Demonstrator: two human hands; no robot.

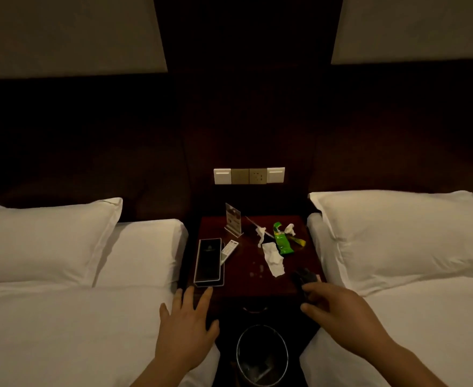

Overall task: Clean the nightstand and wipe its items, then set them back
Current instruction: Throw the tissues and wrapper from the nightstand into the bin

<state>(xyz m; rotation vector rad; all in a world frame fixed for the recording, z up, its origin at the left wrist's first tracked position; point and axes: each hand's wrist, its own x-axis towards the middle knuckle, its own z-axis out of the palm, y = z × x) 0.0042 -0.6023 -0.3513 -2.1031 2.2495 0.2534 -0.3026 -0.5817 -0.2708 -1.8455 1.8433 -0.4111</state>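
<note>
While the left hand lies spread beside the dark box, tissues and a green wrapper litter the nightstand (right hand: grip unclear).

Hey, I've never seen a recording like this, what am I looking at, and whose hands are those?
There is no machine here. A person wears one camera on the head, looking forward and down, so you see their own two bare hands. They face a dark nightstand between two beds. On it lie a black box, a remote beside it, a small upright sign, a green wrapper and crumpled tissues. The left hand is open, fingers straight, reaching toward the box. The right hand has curled fingers at a dark object on the front right corner; the dim light hides whether it grips it. A bin stands below.
</note>
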